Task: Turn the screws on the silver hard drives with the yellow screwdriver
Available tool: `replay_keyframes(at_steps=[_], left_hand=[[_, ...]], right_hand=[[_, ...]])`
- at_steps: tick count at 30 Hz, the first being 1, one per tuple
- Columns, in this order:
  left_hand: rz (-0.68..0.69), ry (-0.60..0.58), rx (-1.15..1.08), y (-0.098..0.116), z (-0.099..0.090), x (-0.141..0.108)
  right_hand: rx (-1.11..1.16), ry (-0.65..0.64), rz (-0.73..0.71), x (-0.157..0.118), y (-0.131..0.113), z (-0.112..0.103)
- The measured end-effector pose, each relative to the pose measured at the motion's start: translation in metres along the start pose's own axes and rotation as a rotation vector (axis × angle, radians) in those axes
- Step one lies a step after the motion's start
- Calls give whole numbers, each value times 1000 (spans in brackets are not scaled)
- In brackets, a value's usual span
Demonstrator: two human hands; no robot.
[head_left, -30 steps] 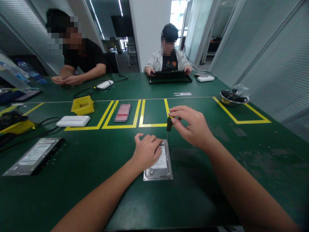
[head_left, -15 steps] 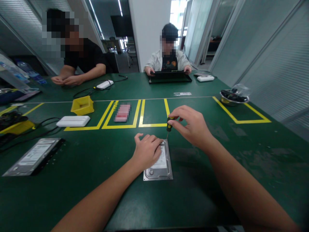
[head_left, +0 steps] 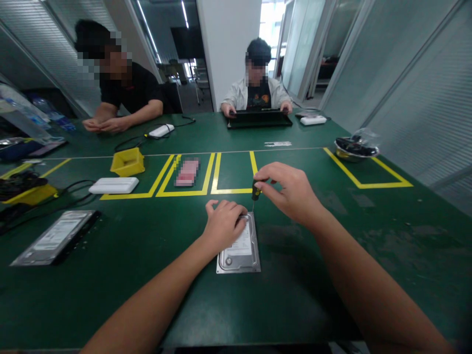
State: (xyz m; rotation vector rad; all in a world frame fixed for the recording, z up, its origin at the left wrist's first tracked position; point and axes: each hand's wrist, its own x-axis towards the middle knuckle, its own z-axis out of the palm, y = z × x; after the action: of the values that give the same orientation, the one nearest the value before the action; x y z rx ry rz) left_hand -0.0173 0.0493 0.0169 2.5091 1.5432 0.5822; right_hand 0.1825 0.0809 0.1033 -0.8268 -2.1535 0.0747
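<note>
A silver hard drive [head_left: 241, 253] with a white label lies flat on the green table in front of me. My left hand [head_left: 225, 222] bears down on its far left part, fingers curled over it and the thumb on the label; they cover much of the upper label. Between the fingertips of my right hand [head_left: 285, 189] is a black and yellow screwdriver [head_left: 255, 191], held nearly upright. Its thin shaft points down at the drive's far right corner. Whether the tip sits in a screw is too small to tell.
Another hard drive [head_left: 55, 236] lies at left, with small bits beside it. Beyond are a white power strip [head_left: 114, 185], a yellow bin [head_left: 127, 162], a pink pixelated item [head_left: 188, 172] and yellow tape outlines. A bowl [head_left: 356, 150] of dark parts stands right. Two people sit opposite.
The view has shifted slightly. Both hands keep their places at the drive, and the screwdriver stays at the same corner. The person at far left has turned their head.
</note>
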Motion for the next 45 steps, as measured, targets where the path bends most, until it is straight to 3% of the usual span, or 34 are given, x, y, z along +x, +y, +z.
replay_keyframes(at_steps=[5, 12, 26, 35, 45], left_hand=[[-73, -66, -152, 0, 0, 21], [-221, -292, -497, -11, 6, 49], [-312, -350, -688, -14, 17, 56], [-354, -394, -752, -13, 15, 62], [-367, -450, -753, -12, 11, 67]], right_hand=[[6, 10, -7, -1, -2, -1], [19, -13, -15, -1, -4, 0], [-35, 18, 7, 1, -9, 1], [11, -32, -24, 0, -10, 0], [-32, 2, -7, 1, -11, 0]])
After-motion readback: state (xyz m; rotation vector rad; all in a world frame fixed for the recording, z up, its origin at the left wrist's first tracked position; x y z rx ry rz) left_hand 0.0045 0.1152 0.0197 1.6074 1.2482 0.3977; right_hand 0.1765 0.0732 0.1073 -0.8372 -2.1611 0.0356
